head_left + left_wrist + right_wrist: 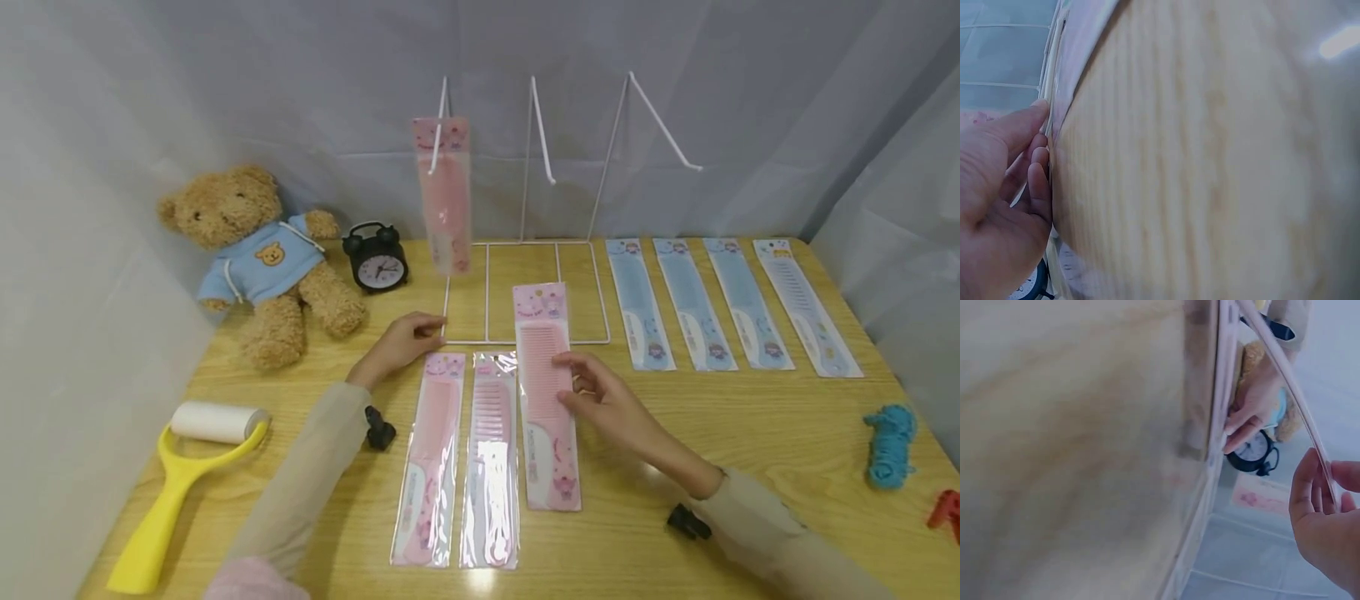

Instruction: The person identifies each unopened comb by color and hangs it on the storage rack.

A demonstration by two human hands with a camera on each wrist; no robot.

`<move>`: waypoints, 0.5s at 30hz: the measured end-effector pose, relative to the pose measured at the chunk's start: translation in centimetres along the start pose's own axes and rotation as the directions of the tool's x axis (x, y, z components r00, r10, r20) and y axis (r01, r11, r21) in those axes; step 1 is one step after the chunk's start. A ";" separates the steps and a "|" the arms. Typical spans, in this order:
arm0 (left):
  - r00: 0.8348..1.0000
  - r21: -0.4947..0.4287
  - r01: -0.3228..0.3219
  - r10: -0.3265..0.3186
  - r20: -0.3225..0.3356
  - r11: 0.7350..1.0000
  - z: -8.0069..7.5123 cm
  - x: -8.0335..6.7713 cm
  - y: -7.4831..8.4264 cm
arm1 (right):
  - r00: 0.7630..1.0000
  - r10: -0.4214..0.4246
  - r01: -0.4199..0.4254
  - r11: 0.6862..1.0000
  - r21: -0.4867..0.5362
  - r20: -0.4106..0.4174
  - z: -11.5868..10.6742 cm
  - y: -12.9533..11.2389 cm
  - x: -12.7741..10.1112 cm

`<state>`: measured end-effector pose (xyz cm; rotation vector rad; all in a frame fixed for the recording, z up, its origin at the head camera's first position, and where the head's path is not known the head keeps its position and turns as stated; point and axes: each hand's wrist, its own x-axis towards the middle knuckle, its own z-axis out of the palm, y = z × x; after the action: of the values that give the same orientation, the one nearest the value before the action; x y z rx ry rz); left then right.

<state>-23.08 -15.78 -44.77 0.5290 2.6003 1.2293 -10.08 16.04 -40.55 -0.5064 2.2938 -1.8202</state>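
A teddy bear (258,258) in a blue top sits at the back left of the worktop (750,433), with a black clock (377,258) just beside it. A yellow lint roller (180,475) lies at the front left. A white wire rack (525,250) stands at the back in the middle, and one pink comb pack (444,192) hangs from its left hook. Four blue comb packs (731,304) lie in a row to the right of the rack. A ball of blue yarn (890,443) and a red clip (945,510) lie far right. Two more pink packs (461,467) lie flat side by side near the front, between the two arms. The right hand (600,398) pinches the right edge of a third pink comb (546,392) between thumb and fingers. This comb lies long-ways from front to back, with its top card end over the rack's base and its handle end near the person. The left hand (401,342) reaches out with fingers mostly straight, and its fingertips (1040,181) press on the left front corner of the rack's base. The two hands are apart. Both arms wear tan sleeves, with small black things strapped by the wrists.
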 end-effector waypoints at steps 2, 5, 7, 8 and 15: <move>1.000 -0.005 0.007 -0.007 -0.005 1.000 0.0 0.0 0.1 | 0.998 -0.060 0.060 0.998 0.001 -0.008 0.3 -0.5 0.5; 1.000 -0.004 0.007 -0.007 -0.012 1.000 0.0 0.0 0.2 | 0.988 -0.155 0.155 0.988 -0.020 -0.019 0.7 -1.3 1.4; 1.000 0.000 0.002 -0.002 -0.016 1.000 0.0 0.0 0.2 | 0.976 -0.216 0.216 0.976 -0.027 -0.025 1.0 -1.9 2.1; 1.000 0.003 -0.001 0.001 -0.018 1.000 0.0 0.0 0.3 | 0.968 -0.249 0.248 0.968 -0.027 -0.027 1.2 -2.3 2.5; 0.999 -0.001 -0.031 0.031 -0.025 1.000 0.1 0.1 -0.1 | 0.910 -0.412 0.413 0.911 0.012 -0.039 2.0 -4.9 5.8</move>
<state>-23.13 -15.72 -44.96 0.5585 2.6211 1.2553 -13.97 11.16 -35.80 -1.0329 2.3199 -2.0399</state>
